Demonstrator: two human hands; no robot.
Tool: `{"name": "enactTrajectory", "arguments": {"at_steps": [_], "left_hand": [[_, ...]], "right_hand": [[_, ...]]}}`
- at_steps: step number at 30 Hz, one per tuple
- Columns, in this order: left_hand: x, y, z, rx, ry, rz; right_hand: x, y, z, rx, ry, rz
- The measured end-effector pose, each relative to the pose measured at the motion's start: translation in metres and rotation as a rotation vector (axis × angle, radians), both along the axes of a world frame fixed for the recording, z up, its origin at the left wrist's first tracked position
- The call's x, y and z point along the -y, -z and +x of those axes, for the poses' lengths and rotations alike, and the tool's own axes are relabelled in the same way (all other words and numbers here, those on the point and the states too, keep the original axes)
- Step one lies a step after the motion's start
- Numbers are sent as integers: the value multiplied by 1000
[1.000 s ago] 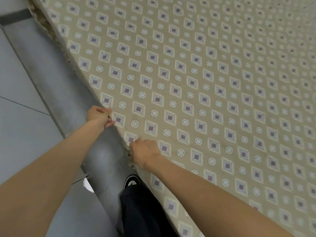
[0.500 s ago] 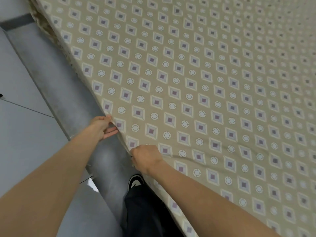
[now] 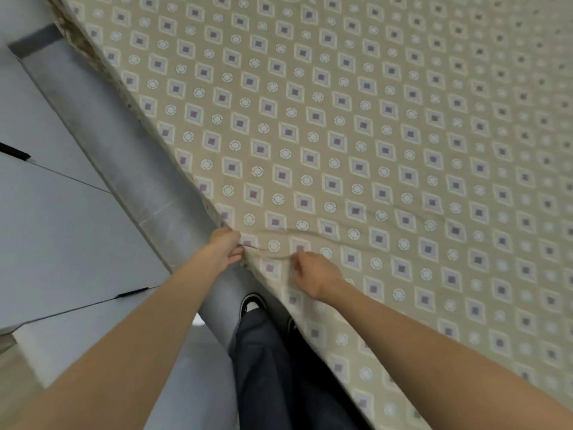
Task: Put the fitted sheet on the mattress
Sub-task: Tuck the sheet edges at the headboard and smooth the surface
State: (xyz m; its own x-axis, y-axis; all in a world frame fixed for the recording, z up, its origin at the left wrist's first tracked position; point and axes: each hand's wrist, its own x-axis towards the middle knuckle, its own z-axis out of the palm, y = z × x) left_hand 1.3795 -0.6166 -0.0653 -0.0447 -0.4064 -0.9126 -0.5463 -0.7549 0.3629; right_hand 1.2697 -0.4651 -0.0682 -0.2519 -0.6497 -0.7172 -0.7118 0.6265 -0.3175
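A beige fitted sheet point(image 3: 341, 135) with purple diamonds and white circles covers the mattress across most of the view. Its left edge runs diagonally from the top left down to my hands. My left hand point(image 3: 224, 251) grips that edge from the outer side, fingers curled under the fabric. My right hand point(image 3: 313, 276) rests on top of the sheet just right of the edge, pinching the cloth, and small wrinkles spread from it. The mattress itself is hidden, except for a frayed brownish strip point(image 3: 73, 35) at the far edge.
A narrow grey floor strip point(image 3: 124, 156) runs along the bed's left side. Grey cabinet fronts point(image 3: 55, 231) with black handles stand left of it. My dark trousers point(image 3: 269, 367) and a black-and-white shoe point(image 3: 252, 302) are right against the bed edge.
Both hands have shifted along the sheet's edge towards me. My right hand has moved further onto the top of the sheet, and new wrinkles run out from it.
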Motion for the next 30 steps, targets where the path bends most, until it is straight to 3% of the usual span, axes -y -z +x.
{"name": "enactTrajectory", "arguments": {"at_steps": [6, 7, 11, 16, 24, 30], "left_hand": [[-70, -3, -4, 40, 95, 127], [-113, -2, 0, 47, 148, 163], [-138, 12, 6, 79, 138, 148], [-160, 33, 23, 53, 83, 90], [-170, 42, 24, 40, 52, 9], [-184, 44, 27, 87, 86, -21]], "right_hand": [[-63, -9, -8, 22, -82, 303], [-107, -12, 6, 42, -81, 364], [-130, -6, 24, 10, -17, 310], [-160, 12, 47, -79, 234, 106], [-185, 26, 67, -219, 165, -29], [-206, 32, 99, -167, 12, 3]]}}
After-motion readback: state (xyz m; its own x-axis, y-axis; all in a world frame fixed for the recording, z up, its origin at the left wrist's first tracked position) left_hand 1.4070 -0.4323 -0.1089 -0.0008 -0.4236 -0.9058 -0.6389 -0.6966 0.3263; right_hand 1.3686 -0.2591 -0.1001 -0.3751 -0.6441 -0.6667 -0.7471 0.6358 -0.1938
